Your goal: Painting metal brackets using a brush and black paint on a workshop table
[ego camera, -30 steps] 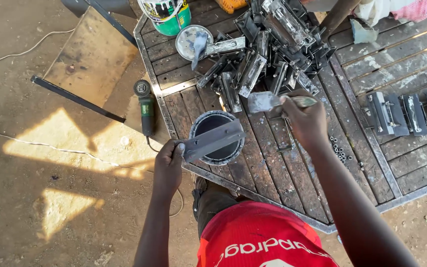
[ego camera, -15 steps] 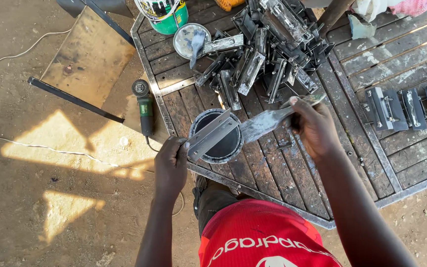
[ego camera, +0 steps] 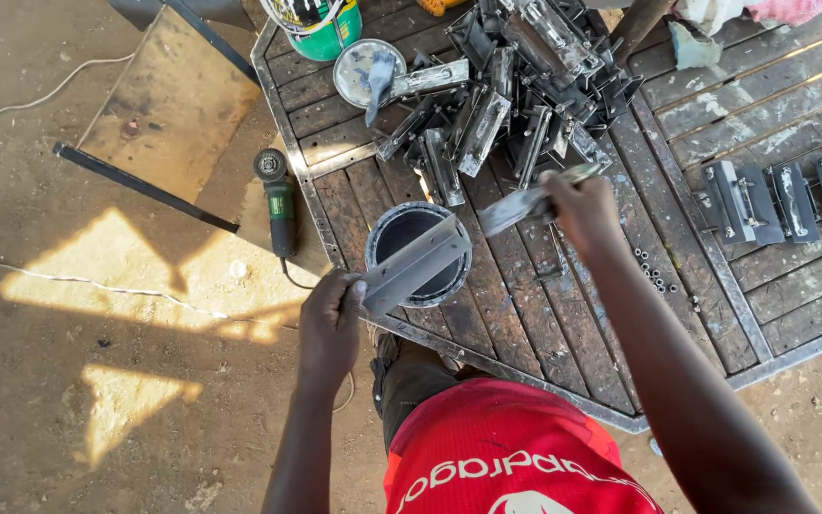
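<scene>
Gripping with our left hand [ego camera: 330, 324], we hold one end of a grey metal bracket [ego camera: 418, 264] slanted over the round black tin [ego camera: 418, 253] on the wooden surface [ego camera: 525, 314]. Our right hand [ego camera: 582, 211] is closed on a flat brush [ego camera: 525, 204] whose tip hovers just beside the bracket's upper end. Behind lies a pile of metal brackets [ego camera: 516, 105]; an angle grinder [ego camera: 278, 200] rests on the ground.
</scene>
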